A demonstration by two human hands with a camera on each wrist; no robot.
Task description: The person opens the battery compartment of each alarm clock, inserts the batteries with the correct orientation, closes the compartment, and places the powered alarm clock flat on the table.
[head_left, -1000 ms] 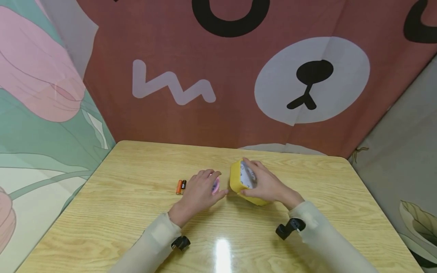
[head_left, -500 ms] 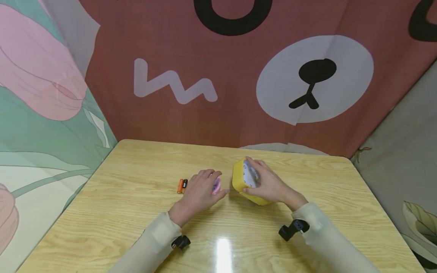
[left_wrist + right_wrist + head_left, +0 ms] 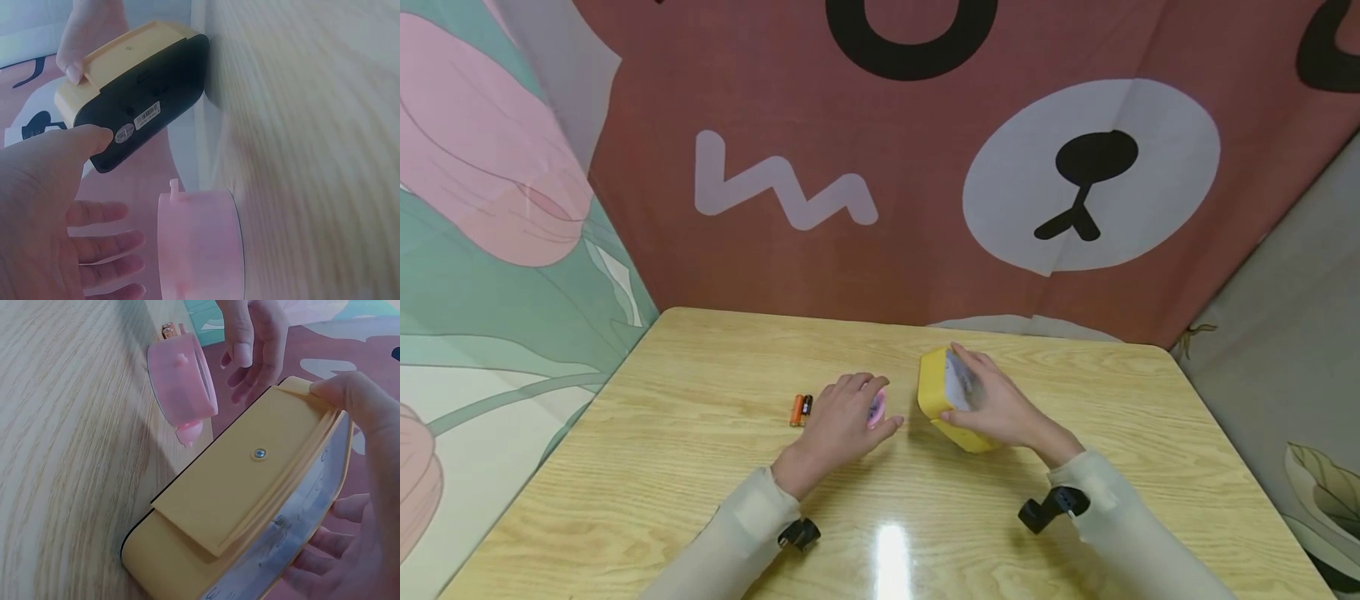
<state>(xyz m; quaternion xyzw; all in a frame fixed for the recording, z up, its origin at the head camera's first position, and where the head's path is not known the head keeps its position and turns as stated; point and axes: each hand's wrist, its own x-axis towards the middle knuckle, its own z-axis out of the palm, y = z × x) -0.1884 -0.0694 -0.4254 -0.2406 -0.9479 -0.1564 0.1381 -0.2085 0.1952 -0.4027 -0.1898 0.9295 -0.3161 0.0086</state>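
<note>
My right hand (image 3: 1000, 406) grips a yellow box-shaped clock (image 3: 933, 385) by its edges, and it stands tilted on the table. Its black back (image 3: 150, 100) with a barcode label faces the left wrist view, while the right wrist view shows a screw on its yellow side (image 3: 231, 469). The left hand (image 3: 838, 417) hovers with spread, relaxed fingers over a small round pink object (image 3: 877, 408), partly hidden by it in the head view. The pink object (image 3: 201, 247) lies flat on the table, and a gap shows between it and the left fingers.
Two batteries, one orange (image 3: 797, 410) and one black (image 3: 807, 405), lie side by side just left of the left hand. The wooden table (image 3: 715, 358) ends at a printed cloth backdrop (image 3: 910, 275).
The right hand has shifted slightly right with the yellow clock and turned it, so less of its face shows. The left hand has stayed nearly still.
</note>
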